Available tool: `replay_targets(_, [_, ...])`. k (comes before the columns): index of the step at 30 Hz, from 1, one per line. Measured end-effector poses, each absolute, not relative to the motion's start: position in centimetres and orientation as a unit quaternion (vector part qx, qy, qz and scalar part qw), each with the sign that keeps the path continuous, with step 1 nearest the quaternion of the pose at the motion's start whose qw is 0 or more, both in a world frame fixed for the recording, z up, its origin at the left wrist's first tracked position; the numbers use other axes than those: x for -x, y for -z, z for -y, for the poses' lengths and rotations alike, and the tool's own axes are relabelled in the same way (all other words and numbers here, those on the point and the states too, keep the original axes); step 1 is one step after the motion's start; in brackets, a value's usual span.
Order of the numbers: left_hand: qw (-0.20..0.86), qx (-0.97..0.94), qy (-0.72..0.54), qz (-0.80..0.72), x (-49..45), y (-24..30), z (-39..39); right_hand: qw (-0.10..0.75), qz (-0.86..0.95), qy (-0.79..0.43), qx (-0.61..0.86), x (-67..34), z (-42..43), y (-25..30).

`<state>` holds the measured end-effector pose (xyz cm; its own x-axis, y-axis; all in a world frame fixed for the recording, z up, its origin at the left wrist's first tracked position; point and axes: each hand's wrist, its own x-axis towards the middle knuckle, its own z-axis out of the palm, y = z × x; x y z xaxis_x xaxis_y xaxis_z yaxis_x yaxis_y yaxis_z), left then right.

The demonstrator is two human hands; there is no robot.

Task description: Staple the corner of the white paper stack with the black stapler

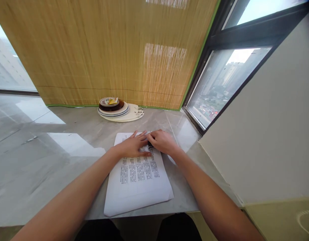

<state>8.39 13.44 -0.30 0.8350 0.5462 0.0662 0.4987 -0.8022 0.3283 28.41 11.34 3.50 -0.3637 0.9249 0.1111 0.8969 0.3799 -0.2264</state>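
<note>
We look down on two bare hands at work over printed paper point(139, 194) on a pale grey marbled counter point(74, 170) beside a window point(227, 80). Our left hand point(134, 146) lies flat across the upper part of the page, its fingers spread wide and gripping nothing, the thumb stretched towards the right. Just beside it, our right hand point(163, 141) bends its fingers closely round a small dark object point(150, 145) at the page's upper right edge; the hand covers most of it, and we cannot tell exactly what it is. The paper, carrying dense dark print, lies with its near edge close to the front of the counter, above a pair of dark-clad knees point(179, 227); how many sheets there are, we cannot tell. Beyond the hands and well apart from them, a stack of plates point(116, 113) rests on an oval plate point(137, 114) with a dark plant design, a yellow packet point(114, 101) on top. Behind the stack hangs a bamboo blind point(106, 50) edged in green. Buildings show through the window, a plain wall point(277, 117) stands at the right, and patches of bright light fall across the counter.
</note>
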Motion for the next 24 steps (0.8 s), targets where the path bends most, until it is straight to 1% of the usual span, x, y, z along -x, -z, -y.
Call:
replay_targets(7, [0.155, -0.945, -0.084, -0.277, -8.47, 0.52, -13.52, 0.113, 0.826, -0.056, 0.549, -28.27, -11.47, -3.16])
replay_targets(16, [0.173, -0.938, -0.101, -0.282, -8.59, 0.75, -13.56, 0.094, 0.844, -0.040, 0.526, -27.95, -11.23, -3.45])
replay_targets(24, [0.179, -0.935, -0.102, -0.288, -8.68, 0.57, -13.34, 0.059, 0.848, -0.024, 0.526, -27.51, -10.75, -4.13])
